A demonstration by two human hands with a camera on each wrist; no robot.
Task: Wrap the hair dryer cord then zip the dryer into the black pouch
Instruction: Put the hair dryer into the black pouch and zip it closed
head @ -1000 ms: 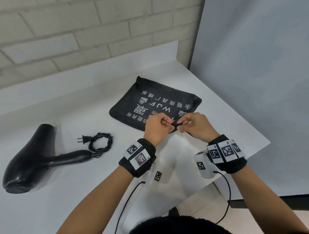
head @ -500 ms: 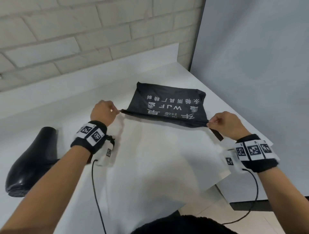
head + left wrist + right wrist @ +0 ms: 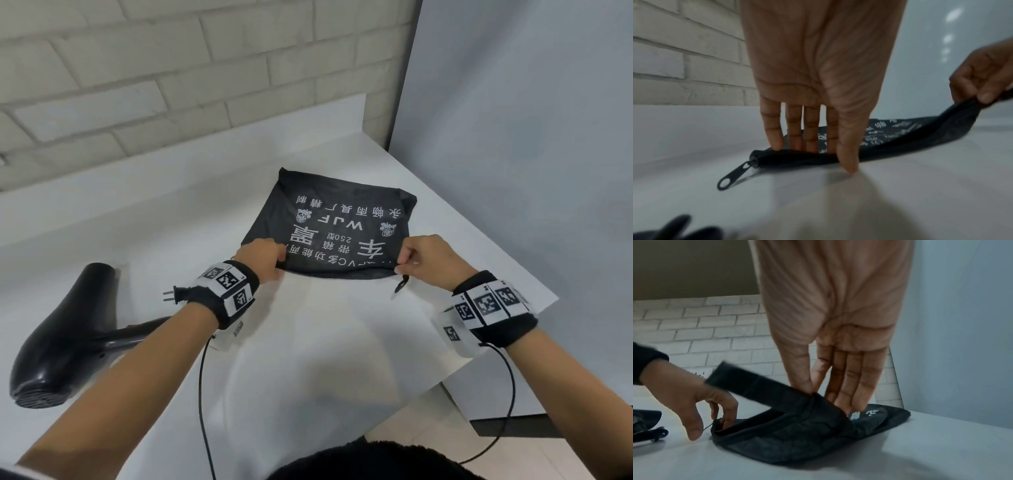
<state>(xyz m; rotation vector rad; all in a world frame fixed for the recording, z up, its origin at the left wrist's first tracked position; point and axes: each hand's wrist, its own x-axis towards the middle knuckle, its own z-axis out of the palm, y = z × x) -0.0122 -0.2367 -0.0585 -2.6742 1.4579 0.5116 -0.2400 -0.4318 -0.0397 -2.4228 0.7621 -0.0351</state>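
Note:
The black pouch [image 3: 329,219] with white print lies flat on the white table [image 3: 308,359]. My left hand [image 3: 279,265] rests its straight fingers [image 3: 793,129] on the left end of the pouch's near edge, with the thumb [image 3: 846,154] touching the table in front. The zipper pull [image 3: 733,175] lies free at that end. My right hand [image 3: 406,265] pinches the right end and lifts it, so the mouth [image 3: 748,421] gapes. A black strap [image 3: 400,284] hangs there. The black hair dryer [image 3: 65,335] lies at the left, its plug [image 3: 171,295] showing and the cord mostly hidden by my left wrist.
A brick wall [image 3: 137,85] runs along the back and a grey panel [image 3: 513,137] stands at the right. The table's right corner [image 3: 548,298] is just beyond my right wrist. Thin black cables [image 3: 202,394] trail from both wristbands towards me.
From a pinch together at mid-edge, my hands spread wide along the pouch's near edge, then drew somewhat closer. The left hand has let go of its pinch and now rests on the pouch.

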